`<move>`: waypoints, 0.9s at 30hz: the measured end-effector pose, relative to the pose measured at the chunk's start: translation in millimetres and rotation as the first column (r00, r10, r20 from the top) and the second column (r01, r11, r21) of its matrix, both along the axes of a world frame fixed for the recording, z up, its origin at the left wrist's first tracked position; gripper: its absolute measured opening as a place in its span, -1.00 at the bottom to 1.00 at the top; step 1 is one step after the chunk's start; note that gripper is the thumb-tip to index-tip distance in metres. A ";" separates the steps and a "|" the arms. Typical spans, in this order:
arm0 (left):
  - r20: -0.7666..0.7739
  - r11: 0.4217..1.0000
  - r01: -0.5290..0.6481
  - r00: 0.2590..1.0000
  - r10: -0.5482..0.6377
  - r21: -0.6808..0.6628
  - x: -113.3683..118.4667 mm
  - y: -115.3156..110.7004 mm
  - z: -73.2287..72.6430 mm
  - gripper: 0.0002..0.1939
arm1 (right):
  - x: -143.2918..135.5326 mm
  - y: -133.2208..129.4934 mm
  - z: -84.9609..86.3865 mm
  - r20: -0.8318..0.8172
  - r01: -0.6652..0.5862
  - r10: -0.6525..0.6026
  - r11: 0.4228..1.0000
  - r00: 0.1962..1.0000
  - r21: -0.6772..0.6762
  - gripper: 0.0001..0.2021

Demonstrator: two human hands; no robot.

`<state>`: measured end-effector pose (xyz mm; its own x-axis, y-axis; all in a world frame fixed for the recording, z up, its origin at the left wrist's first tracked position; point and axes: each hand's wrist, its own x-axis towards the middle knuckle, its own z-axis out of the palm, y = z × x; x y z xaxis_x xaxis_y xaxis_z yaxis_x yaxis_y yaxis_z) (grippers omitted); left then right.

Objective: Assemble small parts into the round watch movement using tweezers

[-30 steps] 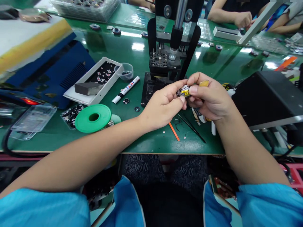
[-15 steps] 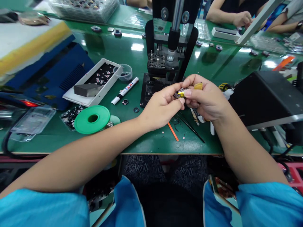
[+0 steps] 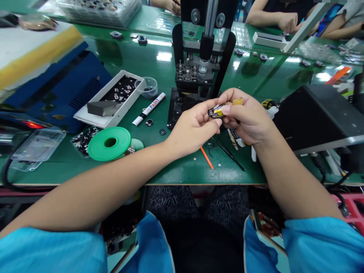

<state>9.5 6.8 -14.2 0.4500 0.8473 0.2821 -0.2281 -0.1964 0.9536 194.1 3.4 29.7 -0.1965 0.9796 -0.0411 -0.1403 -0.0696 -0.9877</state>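
Note:
A small dark electronic part [image 3: 215, 112] with a yellow piece on it is held between both hands, in front of a black hand press [image 3: 193, 72]. My left hand [image 3: 191, 127] pinches it from the left with thumb and fingers. From the right, my right hand [image 3: 247, 115] grips it, the thumb resting by the yellow piece. A strip of amber tape [image 3: 237, 101] sticks up at the right fingers. Beneath the hands lie an orange stick [image 3: 206, 157] and dark tweezers [image 3: 229, 154]. The curled fingers hide part of the held piece.
To the left are a green spool [image 3: 109, 143], a paint marker [image 3: 149, 109], a white tray [image 3: 121, 113], a clear round cup [image 3: 149, 88] and a blue machine [image 3: 62, 87]. A black box [image 3: 318, 113] stands at the right. Other people's hands show across the bench.
The yellow piece and dark part have tilted slightly between my fingers, showing more of the dark part. The whole view has shifted a little. Both hands keep their grip.

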 end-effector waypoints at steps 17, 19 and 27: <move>-0.022 1.000 -0.013 1.000 0.012 -0.027 -1.0 -1.7 0.1 -0.33 | 4.4 6.6 -11.0 0.062 -0.035 0.030 0.996 0.998 0.078 -0.67; -0.018 0.999 -0.021 1.000 0.020 -0.031 -0.7 -1.7 -1.6 -0.32 | 4.2 6.7 -10.3 0.067 -0.025 0.020 0.997 0.998 0.077 -0.69; 0.073 0.998 -0.037 0.997 0.033 0.045 1.4 -1.6 -9.0 -0.36 | 2.8 6.6 -9.8 0.059 -0.014 0.009 0.996 0.998 0.087 -0.69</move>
<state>10.8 5.2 -23.2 0.3973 0.8475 0.3520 -0.2887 -0.2487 0.9246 196.9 10.0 19.9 -0.2077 0.9776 0.0325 -0.0815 0.0158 -0.9965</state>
